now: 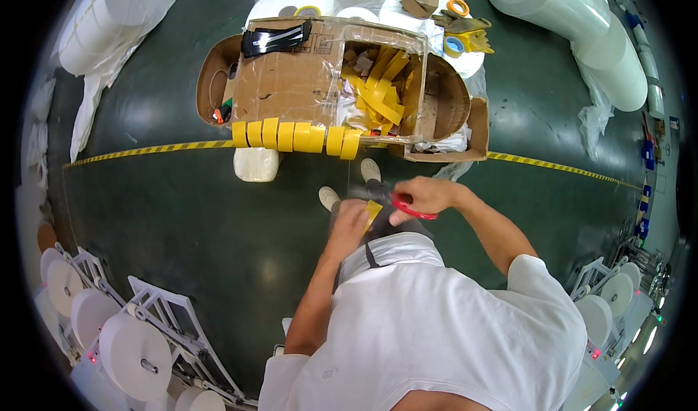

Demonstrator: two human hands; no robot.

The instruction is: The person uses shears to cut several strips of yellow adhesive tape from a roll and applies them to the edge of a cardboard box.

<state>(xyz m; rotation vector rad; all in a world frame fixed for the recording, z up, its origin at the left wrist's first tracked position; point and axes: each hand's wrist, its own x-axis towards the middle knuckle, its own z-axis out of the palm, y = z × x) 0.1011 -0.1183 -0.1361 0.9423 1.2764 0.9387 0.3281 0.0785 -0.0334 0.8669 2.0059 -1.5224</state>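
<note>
Pinching a flat yellow strip (373,211), left hand (350,219); right hand (424,194) grips red looped scissors (416,212)

Bright centre, black curved corners.

A person's right hand (427,194) grips scissors with red handles (416,211) (blurred at the blades) beside the left hand (350,220), which pinches a small flat yellow piece (373,214). Beyond them, short, wide yellow strips (285,136) hang in a row along the near edge of a brown cardboard box (287,87).
</note>
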